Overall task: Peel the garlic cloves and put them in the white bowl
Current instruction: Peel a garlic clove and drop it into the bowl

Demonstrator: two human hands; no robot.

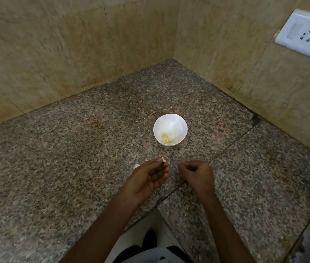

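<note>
Peeling is under way near the front edge of the counter. The left hand, palm turned up, pinches a garlic clove at its fingertips. The clove looks pale, but it is too small to tell which way its long axis runs. Just beside it the right hand is curled, thumb and forefinger pinching what looks like a thin shred of skin. The white bowl stands farther back, toward the counter's rear corner, beyond the left fingertips and a little to their right, with a few peeled cloves in its bottom. The left hand, already holding the clove, is probably the one to carry it forward. Another clove lies on the counter, half hidden behind the left hand.
</note>
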